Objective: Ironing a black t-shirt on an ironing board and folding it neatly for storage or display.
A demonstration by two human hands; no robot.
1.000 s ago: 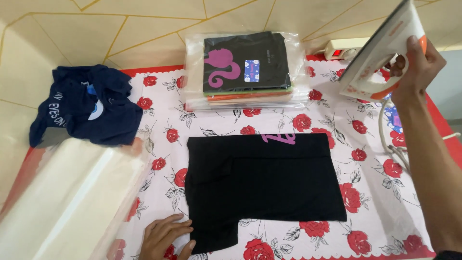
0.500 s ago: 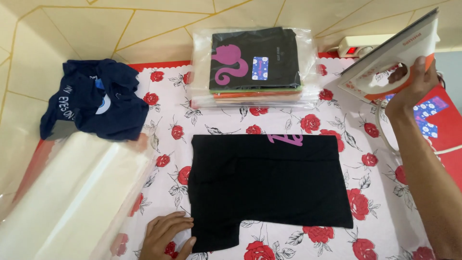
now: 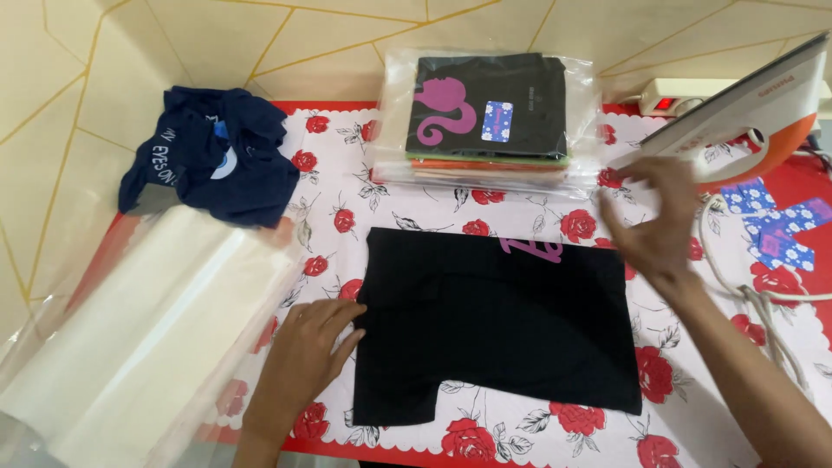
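A folded black garment with a pink print at its top edge lies flat on the rose-patterned cloth. My left hand rests flat at the garment's left edge, fingers touching the fabric. My right hand hovers over the garment's upper right corner, fingers spread, holding nothing. A white and orange clothes iron stands tilted at the far right, just beyond my right hand.
A stack of bagged folded shirts sits at the back centre. A crumpled navy shirt lies at the back left. Clear plastic bags cover the left side. A power strip and iron cord lie at the right.
My right hand has let go of the iron, which now stands at the right, and moved left toward the garment. My left hand slid up along the garment's left edge.
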